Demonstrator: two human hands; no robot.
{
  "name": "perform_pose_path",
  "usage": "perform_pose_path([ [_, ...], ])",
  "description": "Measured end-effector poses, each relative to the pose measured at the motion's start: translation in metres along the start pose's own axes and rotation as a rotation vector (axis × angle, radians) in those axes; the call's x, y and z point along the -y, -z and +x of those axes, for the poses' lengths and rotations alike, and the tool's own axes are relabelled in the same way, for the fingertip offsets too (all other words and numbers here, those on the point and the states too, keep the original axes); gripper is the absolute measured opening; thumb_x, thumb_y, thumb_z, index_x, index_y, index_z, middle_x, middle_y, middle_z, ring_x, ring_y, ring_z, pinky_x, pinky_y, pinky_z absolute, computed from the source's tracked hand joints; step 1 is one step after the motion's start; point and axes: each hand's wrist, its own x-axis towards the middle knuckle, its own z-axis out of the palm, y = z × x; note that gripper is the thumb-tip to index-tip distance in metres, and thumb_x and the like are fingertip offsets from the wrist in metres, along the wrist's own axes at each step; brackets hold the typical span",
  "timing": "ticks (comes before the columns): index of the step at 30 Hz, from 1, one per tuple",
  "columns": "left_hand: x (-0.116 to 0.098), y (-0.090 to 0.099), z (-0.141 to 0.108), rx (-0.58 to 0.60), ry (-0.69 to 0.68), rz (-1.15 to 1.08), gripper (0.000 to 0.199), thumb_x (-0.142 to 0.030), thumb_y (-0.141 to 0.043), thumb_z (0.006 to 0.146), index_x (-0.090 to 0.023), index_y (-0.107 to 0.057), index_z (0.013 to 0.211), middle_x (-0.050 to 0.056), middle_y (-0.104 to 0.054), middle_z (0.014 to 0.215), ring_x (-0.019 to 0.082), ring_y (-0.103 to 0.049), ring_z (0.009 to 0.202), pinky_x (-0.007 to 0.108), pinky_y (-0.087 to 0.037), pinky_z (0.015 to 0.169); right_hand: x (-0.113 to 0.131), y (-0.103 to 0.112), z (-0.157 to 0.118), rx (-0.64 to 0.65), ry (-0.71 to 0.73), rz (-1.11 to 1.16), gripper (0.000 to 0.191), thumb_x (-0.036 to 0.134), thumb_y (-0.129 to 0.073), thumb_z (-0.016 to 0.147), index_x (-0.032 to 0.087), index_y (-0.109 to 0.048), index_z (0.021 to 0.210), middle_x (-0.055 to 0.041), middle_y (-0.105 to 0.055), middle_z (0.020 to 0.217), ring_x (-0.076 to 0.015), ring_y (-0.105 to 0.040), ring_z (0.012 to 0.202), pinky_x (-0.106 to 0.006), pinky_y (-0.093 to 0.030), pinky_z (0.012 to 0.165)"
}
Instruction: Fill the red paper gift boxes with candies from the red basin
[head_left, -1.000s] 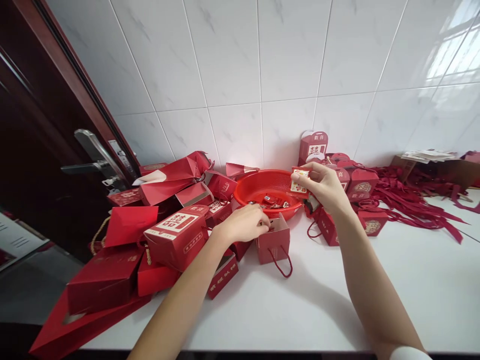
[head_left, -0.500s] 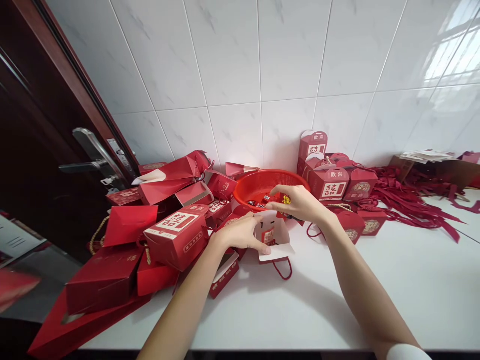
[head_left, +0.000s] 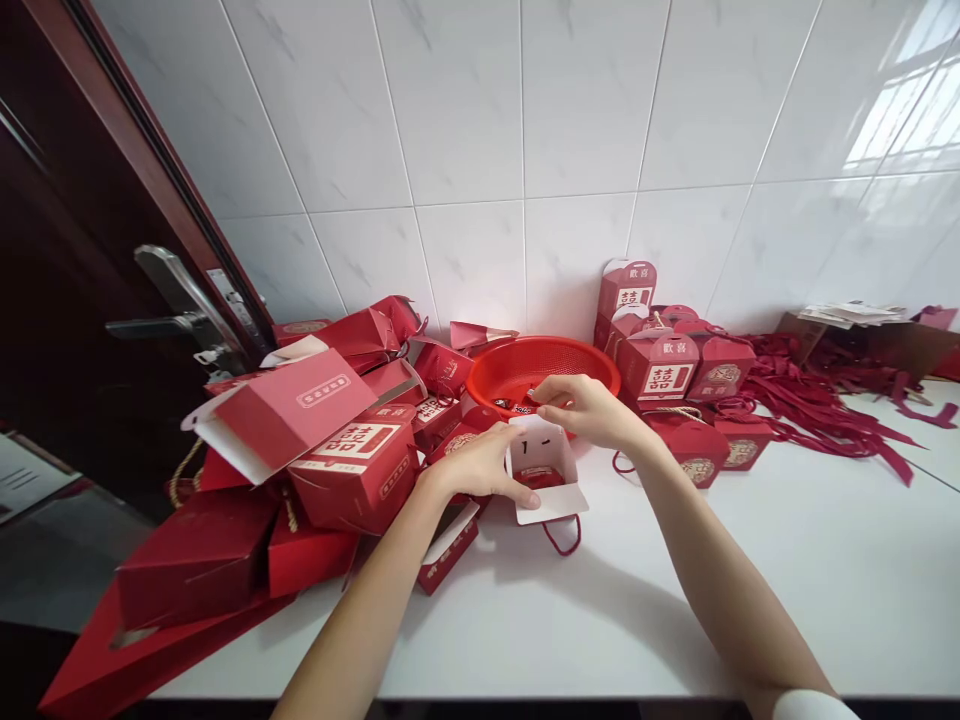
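Observation:
An open red candy box (head_left: 551, 500) with a white inside and a dark red cord handle stands on the white table. My left hand (head_left: 487, 465) grips its left side, with the thumb on the white front flap. Something red lies in the bottom of the box. Just above the box's back edge, my right hand (head_left: 585, 408) is closed in a pinch; a tiny dark red piece shows at the fingertips, too small to name. Behind both hands sits a red plastic basket (head_left: 544, 352), with several small wrapped pieces (head_left: 514, 406) inside.
A heap of red gift boxes (head_left: 356, 470) covers the left side, near a dark door with a handle (head_left: 176, 300). Closed boxes (head_left: 664, 375) are stacked on the right. Beyond them lie dark red ribbons (head_left: 810, 400) and white cards (head_left: 851, 313). A tiled wall (head_left: 465, 120) rises behind.
A red box now lies on top of the left heap; earlier, a blurred red shape was at the left edge. My right hand has dipped slightly. The red item in the box sits lower.

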Motion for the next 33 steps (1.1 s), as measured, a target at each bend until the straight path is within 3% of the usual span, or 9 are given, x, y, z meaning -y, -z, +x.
perform_pose_path([
  [5,-0.003,0.001,-0.001,0.052,0.076,0.016,0.104,-0.058,-0.083,0.056,-0.034,-0.042,0.149,0.009,-0.047,0.153,0.042,-0.046,0.137,0.045,-0.047,0.1,0.011,0.025,-0.017,0.017,0.049,-0.049,0.017,0.03,-0.061,0.09,0.02,-0.073,0.096,-0.0048,-0.075,0.102,-0.0208,-0.069,0.095,-0.033,-0.053,0.085],
  [8,-0.004,-0.001,-0.001,0.025,0.032,0.011,0.102,-0.055,-0.085,0.055,-0.034,-0.046,0.147,0.01,-0.048,0.152,0.042,-0.048,0.135,0.044,-0.048,0.098,0.011,0.032,-0.032,0.218,0.081,-0.112,0.026,0.043,-0.063,0.091,0.024,-0.075,0.103,-0.0063,-0.072,0.117,-0.0261,-0.066,0.111,-0.036,-0.052,0.092],
  [10,-0.006,-0.001,-0.003,-0.004,0.002,-0.001,0.103,-0.051,-0.086,0.054,-0.033,-0.045,0.147,0.011,-0.051,0.148,0.041,-0.052,0.131,0.042,-0.05,0.094,0.005,0.031,-0.044,0.385,0.11,-0.163,0.036,0.051,-0.069,0.086,0.028,-0.075,0.113,-0.0062,-0.062,0.137,-0.0318,-0.053,0.132,-0.041,-0.047,0.102],
  [12,-0.012,-0.001,-0.008,-0.016,-0.004,-0.005,0.102,-0.049,-0.085,0.055,-0.031,-0.045,0.148,0.012,-0.056,0.141,0.039,-0.057,0.124,0.04,-0.051,0.088,-0.005,0.028,-0.056,0.458,0.084,-0.21,0.053,0.057,-0.076,0.078,0.031,-0.072,0.123,-0.0057,-0.045,0.156,-0.0369,-0.035,0.146,-0.047,-0.041,0.111],
  [15,-0.028,-0.003,-0.019,-0.008,0.03,0.076,0.075,-0.049,-0.079,0.064,-0.024,-0.059,0.132,0.012,-0.064,0.122,0.037,-0.061,0.113,0.038,-0.051,0.082,-0.024,0.024,-0.073,0.403,-0.063,-0.245,0.081,0.066,-0.079,0.069,0.027,-0.063,0.137,-0.0105,-0.028,0.165,-0.0417,-0.025,0.15,-0.054,-0.034,0.116],
  [19,-0.053,-0.019,-0.036,-0.134,0.066,0.19,0.033,-0.045,-0.067,0.08,-0.018,-0.069,0.098,0.014,-0.068,0.104,0.036,-0.063,0.104,0.04,-0.049,0.085,-0.047,0.019,-0.085,0.306,-0.187,-0.197,0.101,0.071,-0.076,0.069,0.023,-0.045,0.153,-0.0144,-0.029,0.163,-0.0409,-0.026,0.15,-0.057,-0.032,0.118],
  [25,-0.056,-0.065,-0.036,-0.435,0.126,0.048,0.044,-0.045,-0.052,0.092,-0.013,-0.062,0.12,0.018,-0.067,0.115,0.037,-0.06,0.111,0.048,-0.047,0.094,-0.075,0.005,-0.081,0.115,-0.159,0.109,0.078,0.064,-0.074,0.076,0.027,-0.057,0.142,-0.0121,-0.054,0.148,-0.034,-0.06,0.123,-0.05,-0.049,0.105],
  [29,-0.036,-0.082,-0.022,-0.614,0.014,-0.138,0.046,-0.036,-0.05,0.092,-0.016,-0.054,0.134,0.015,-0.065,0.125,0.032,-0.057,0.119,0.048,-0.045,0.102,-0.08,-0.008,-0.078,0.018,-0.164,0.24,0.069,0.059,-0.072,0.08,0.026,-0.058,0.138,-0.0104,-0.058,0.142,-0.0307,-0.064,0.115,-0.047,-0.054,0.098],
  [33,-0.018,-0.085,-0.016,-0.654,-0.052,-0.283,0.056,-0.029,-0.053,0.088,-0.019,-0.047,0.142,0.011,-0.067,0.12,0.028,-0.059,0.114,0.048,-0.045,0.102,-0.079,-0.022,-0.077,-0.048,-0.162,0.32,0.07,0.056,-0.075,0.078,0.026,-0.054,0.139,-0.0094,-0.062,0.136,-0.0283,-0.067,0.11,-0.041,-0.059,0.09],
])
